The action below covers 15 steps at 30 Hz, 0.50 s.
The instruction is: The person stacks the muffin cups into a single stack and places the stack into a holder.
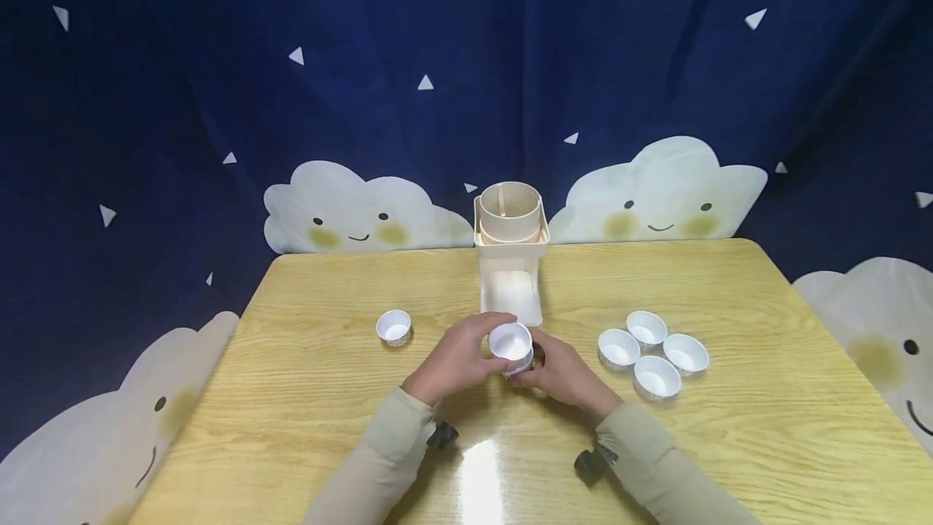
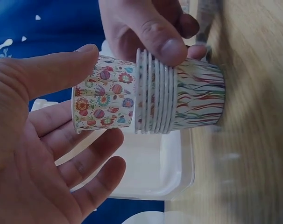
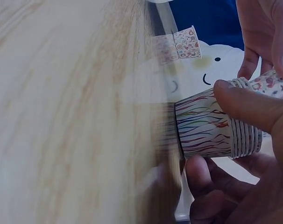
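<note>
In front of the beige plastic stand (image 1: 509, 253), both hands meet at a stack of paper baking cups. My left hand (image 1: 466, 356) pinches a flower-patterned cup (image 2: 104, 95) near its rim, between thumb and forefinger; its other fingers are spread. That cup sits mouth up at the top of the stack, its base at the upper rims. The lowest cup (image 2: 201, 95) has wavy coloured stripes, and several white rims (image 3: 244, 137) show above it. My right hand (image 1: 564, 375) grips this stack from the side, thumb at the rims, close over the table.
One small cup (image 1: 394, 328) stands to the left on the wooden table (image 1: 313, 403). Several cups in a close group, one of them a front cup (image 1: 657, 378), stand to the right. A round open tube (image 1: 510, 213) tops the stand, before a dark blue curtain (image 1: 408, 39).
</note>
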Tool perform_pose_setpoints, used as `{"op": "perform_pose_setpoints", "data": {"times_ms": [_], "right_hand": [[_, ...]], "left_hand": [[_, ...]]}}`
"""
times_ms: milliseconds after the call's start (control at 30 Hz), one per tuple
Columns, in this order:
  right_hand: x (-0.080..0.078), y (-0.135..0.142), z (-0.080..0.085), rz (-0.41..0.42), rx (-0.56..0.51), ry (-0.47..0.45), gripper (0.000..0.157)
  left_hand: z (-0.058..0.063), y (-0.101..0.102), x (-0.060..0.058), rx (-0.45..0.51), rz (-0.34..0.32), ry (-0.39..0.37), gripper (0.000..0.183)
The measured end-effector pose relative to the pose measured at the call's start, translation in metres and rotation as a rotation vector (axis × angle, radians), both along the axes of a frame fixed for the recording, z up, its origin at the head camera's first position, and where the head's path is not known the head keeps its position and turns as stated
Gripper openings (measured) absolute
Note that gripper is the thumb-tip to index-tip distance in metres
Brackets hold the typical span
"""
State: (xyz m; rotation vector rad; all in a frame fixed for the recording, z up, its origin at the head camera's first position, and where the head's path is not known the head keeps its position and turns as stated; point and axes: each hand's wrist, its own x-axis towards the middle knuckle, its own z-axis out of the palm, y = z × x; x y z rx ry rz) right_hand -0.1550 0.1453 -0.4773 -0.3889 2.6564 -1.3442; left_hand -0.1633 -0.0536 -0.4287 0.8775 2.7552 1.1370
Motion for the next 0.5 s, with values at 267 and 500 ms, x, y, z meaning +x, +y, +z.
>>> {"op": "perform_pose_setpoints", "data": {"times_ms": [267,500], "right_hand": [[-0.0013,-0.0009,0.0014,-0.011,0.031,0.007,0.069],[-0.0025,-0.0029,0.0009,0.001,0.039,0.021,0.065]], "left_hand": [[-0.0032,-0.0005,-0.0015,-0.047,-0.013,0.05,0.056],[-0.0077,-0.003,-0.0015,-0.048,-0.021,0.045,0.057]]}}
